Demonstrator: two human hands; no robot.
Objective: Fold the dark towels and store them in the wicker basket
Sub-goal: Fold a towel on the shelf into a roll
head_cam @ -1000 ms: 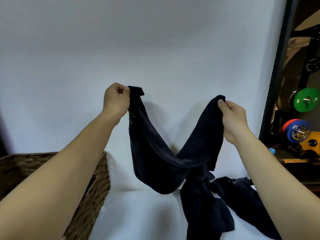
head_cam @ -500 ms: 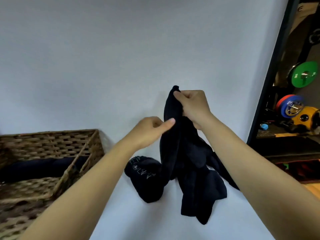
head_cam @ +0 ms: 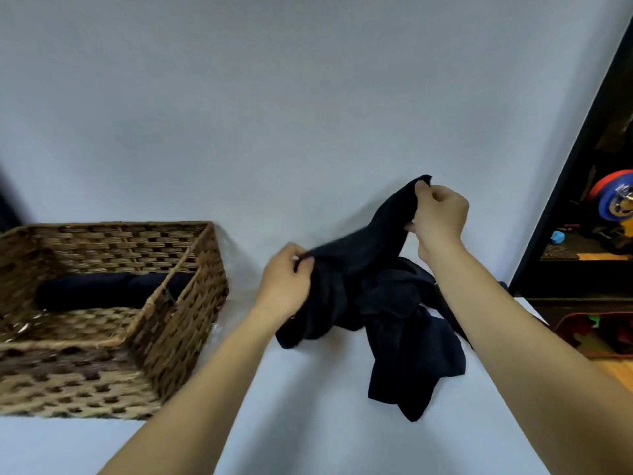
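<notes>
A dark navy towel (head_cam: pixel 363 248) stretches between my two hands above the white table. My left hand (head_cam: pixel 286 279) pinches its lower left edge. My right hand (head_cam: pixel 438 217) grips an upper corner, held higher and to the right. Below them a crumpled heap of dark towel cloth (head_cam: pixel 407 341) lies on the table; I cannot tell how many towels it holds. The wicker basket (head_cam: pixel 178 317) stands at the left, with a rolled dark towel (head_cam: pixel 102 291) inside along its back.
The white table (head_cam: pixel 308 423) runs up to a plain white wall. At the right, past a black frame (head_cam: pixel 561 207), a room holds colourful weight plates (head_cam: pixel 616 200) and clutter on a wooden floor.
My hands lowered toward the table and my view tilted down. The hands, brought together half a second ago, have moved apart again, the left now pinching the towel's lower edge.
</notes>
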